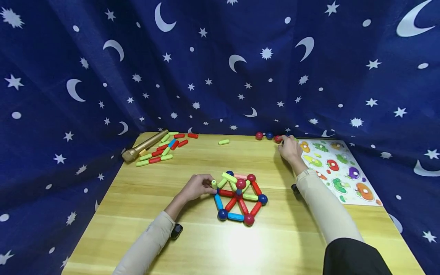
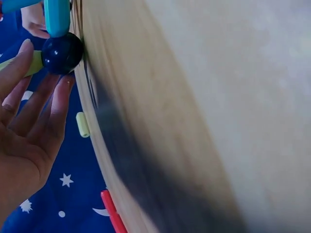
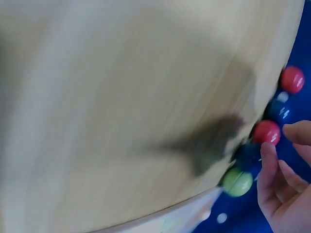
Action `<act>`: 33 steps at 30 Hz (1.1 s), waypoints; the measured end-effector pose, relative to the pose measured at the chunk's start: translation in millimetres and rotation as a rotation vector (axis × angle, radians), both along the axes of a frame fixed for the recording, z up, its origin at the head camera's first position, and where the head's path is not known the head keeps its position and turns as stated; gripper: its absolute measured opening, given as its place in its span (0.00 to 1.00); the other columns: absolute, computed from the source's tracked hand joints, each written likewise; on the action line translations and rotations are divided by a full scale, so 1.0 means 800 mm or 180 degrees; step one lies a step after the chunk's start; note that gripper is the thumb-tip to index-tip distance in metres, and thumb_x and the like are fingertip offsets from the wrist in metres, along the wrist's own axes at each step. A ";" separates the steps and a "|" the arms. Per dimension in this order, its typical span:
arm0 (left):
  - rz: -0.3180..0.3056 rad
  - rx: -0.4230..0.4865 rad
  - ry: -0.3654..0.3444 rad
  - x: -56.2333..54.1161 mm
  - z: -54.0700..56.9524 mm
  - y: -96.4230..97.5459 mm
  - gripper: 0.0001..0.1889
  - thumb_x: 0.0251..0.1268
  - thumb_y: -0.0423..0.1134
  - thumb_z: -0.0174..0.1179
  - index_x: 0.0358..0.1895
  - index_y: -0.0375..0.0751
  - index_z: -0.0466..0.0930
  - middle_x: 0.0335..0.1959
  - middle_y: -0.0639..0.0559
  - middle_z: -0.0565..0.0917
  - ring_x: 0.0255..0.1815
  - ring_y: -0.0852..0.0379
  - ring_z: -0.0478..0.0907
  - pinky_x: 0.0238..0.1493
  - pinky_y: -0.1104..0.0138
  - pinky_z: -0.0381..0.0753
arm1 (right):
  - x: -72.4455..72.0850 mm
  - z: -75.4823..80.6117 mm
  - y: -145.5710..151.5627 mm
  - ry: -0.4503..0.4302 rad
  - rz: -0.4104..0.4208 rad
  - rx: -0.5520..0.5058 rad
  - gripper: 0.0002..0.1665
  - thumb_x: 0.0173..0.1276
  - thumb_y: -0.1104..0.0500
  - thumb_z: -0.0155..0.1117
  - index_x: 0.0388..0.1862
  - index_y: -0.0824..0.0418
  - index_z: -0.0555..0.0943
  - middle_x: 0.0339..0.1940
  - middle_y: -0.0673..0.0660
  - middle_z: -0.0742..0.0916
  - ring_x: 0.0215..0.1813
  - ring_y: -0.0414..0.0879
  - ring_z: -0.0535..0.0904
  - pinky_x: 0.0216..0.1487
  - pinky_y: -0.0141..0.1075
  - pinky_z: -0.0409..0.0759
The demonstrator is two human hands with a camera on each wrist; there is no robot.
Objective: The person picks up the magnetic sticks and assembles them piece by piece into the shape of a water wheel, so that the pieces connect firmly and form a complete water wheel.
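A big dark blue curtain [image 1: 220,95] with white stars and moons hangs behind everything. In front of it is the wooden surface [image 1: 206,156]. A white picture board [image 1: 330,175] with fruit and vegetables lies on the right side. In the middle, between the two arms, sits a wheel [image 1: 237,196] made of sticks and balls. A gold stick [image 1: 148,145] with a fat end lies at the far left.

The left hand [image 1: 198,186] is at the left side of the wheel, and its thumb and fingers pinch a green stick [image 1: 214,184]. That stick stands on a dark blue ball [image 2: 62,53], and the fingertips touch the ball too.

The right hand [image 1: 290,150] is at the far edge, just left of the board. Its fingers are bent around a red ball [image 3: 266,132], but I cannot tell if they squeeze it.

Loose red, green and blue sticks [image 1: 174,145] lie by the gold stick. One lone green stick [image 1: 224,142] lies far in the middle. Next to the red ball are more balls in a row: red [image 3: 292,79], blue [image 3: 278,111] and green [image 3: 237,182].
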State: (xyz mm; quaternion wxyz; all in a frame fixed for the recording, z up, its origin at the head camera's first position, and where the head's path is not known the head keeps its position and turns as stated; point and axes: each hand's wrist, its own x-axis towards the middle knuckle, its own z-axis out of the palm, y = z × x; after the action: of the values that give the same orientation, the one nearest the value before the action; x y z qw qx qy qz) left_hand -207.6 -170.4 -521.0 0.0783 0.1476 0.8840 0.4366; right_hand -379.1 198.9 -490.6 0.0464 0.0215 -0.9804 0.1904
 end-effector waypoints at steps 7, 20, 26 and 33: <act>-0.0056 -0.0166 0.0036 0.012 0.004 0.001 0.11 0.51 0.43 0.74 0.31 0.48 0.80 0.30 0.57 0.87 0.33 0.65 0.82 0.39 0.69 0.81 | -0.010 -0.010 0.022 -0.0329 -0.0065 0.0333 0.28 0.64 0.62 0.51 0.65 0.58 0.74 0.58 0.70 0.76 0.55 0.70 0.77 0.43 0.64 0.76; -0.0088 -0.0092 0.0148 0.009 0.006 -0.005 0.10 0.50 0.41 0.74 0.30 0.47 0.81 0.28 0.55 0.87 0.29 0.66 0.81 0.35 0.71 0.79 | 0.077 0.060 -0.083 0.0039 0.0975 -0.0557 0.26 0.62 0.46 0.68 0.58 0.54 0.81 0.50 0.60 0.87 0.38 0.55 0.83 0.34 0.43 0.76; -0.0020 0.0143 0.0175 0.005 -0.003 -0.007 0.10 0.50 0.39 0.75 0.30 0.44 0.81 0.30 0.52 0.88 0.31 0.65 0.83 0.36 0.71 0.81 | 0.158 0.105 -0.170 -0.0161 0.2188 -0.1118 0.23 0.59 0.49 0.72 0.53 0.52 0.83 0.47 0.54 0.89 0.33 0.41 0.82 0.33 0.33 0.78; -0.0028 0.0286 0.0106 0.004 -0.006 -0.003 0.09 0.52 0.39 0.73 0.30 0.45 0.81 0.31 0.51 0.88 0.34 0.63 0.85 0.38 0.71 0.82 | 0.176 0.105 -0.191 -0.0166 0.2474 -0.0801 0.20 0.59 0.51 0.73 0.51 0.50 0.84 0.47 0.49 0.89 0.45 0.51 0.84 0.44 0.38 0.80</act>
State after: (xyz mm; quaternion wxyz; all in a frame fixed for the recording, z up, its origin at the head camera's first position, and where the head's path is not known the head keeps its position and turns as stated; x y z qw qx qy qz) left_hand -204.7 -172.7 -525.9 0.0587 0.1622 0.8640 0.4730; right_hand -237.9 46.5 -406.8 -0.0516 0.3796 -0.8691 0.3128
